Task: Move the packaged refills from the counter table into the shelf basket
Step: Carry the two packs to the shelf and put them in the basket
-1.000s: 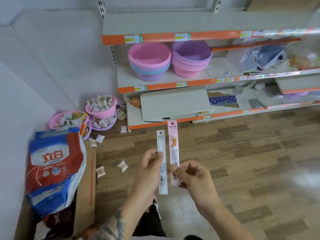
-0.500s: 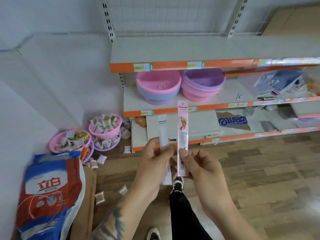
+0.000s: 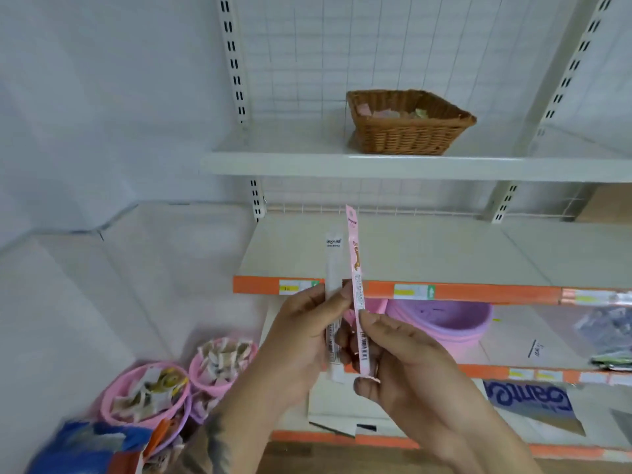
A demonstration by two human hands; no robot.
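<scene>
The pink refill pack [image 3: 355, 289] stands upright, pinched low in the grip of the right hand [image 3: 403, 367]. Just left of it, the left hand [image 3: 301, 340] pinches the white refill pack [image 3: 332, 302]. Held apart, probably so each drops in cleanly. The wicker basket [image 3: 407, 131] sits well above both grips, on the white shelf [image 3: 307, 162].

The left hand [image 3: 301, 340] pinches a white refill packet [image 3: 333, 295] upright, and the right hand [image 3: 403, 364] pinches a pink refill packet [image 3: 355, 268] just beside it. Above them, a wicker basket [image 3: 407, 135] sits on the white shelf [image 3: 376, 165]; purple bowls [image 3: 444, 323] sit below.
</scene>
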